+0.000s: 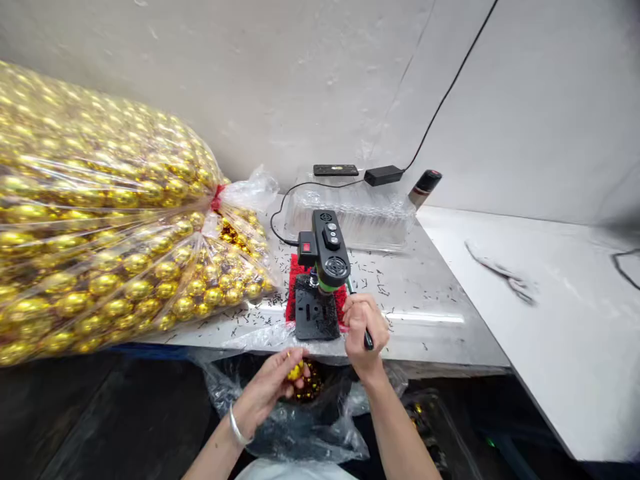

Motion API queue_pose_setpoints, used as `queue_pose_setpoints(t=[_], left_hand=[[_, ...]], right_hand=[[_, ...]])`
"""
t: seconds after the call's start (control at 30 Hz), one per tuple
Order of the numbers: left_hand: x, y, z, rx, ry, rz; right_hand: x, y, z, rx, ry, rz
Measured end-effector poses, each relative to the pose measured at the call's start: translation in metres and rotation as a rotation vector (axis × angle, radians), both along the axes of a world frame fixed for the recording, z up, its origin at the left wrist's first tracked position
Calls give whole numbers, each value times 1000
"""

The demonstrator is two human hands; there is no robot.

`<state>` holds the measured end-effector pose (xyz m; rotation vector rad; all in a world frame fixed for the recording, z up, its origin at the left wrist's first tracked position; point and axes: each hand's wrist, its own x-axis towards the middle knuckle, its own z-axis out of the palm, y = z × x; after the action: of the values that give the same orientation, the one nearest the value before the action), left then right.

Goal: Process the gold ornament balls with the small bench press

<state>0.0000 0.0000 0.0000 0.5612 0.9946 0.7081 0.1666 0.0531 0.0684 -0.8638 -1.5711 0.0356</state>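
My left hand, with a silver bangle at the wrist, is closed around a shiny gold ball just below the table's front edge. Beneath it, more gold balls lie in an open clear plastic bag near my lap. My right hand is wrapped round the black-gripped lever of a small black bench drill press. The press has a red switch and a slotted black base plate, which stands on a red mat. Fingers partly cover the held ball.
A huge clear bag of gold balls, tied with red, fills the left. Behind the press are a clear plastic tray, a power adapter and a bottle. Dark shavings litter the table. Pliers-like tool lies right.
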Motion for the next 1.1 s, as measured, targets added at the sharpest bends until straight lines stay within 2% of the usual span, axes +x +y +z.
queue_pose_setpoints(t=[0.1,0.17,0.3,0.4,0.5,0.67,0.77,0.93,1.1], left_hand=[[0,15,6,39,-37,174],[-2,22,12,1,-150,251],[-9,26,25,-113,-451,277],[-12,28,30,-121,-546,278],[-11,33,26,-135,-533,300],[-6,37,13,-121,-373,410],[-6,35,15,-69,-377,415],[-10,34,24,-125,-561,319],[-8,36,21,-160,-453,396]], right_hand=[[0,-1,-2,-3,2,4],[-1,-1,-3,-3,3,2],[-2,-2,-5,-14,5,-5],[-1,-2,-6,-16,8,0],[-1,-1,-6,-8,9,6],[0,-1,-6,-9,1,12],[0,-1,-7,-16,-3,17],[1,-2,-9,-17,-6,8],[2,-2,-11,-27,-13,14]])
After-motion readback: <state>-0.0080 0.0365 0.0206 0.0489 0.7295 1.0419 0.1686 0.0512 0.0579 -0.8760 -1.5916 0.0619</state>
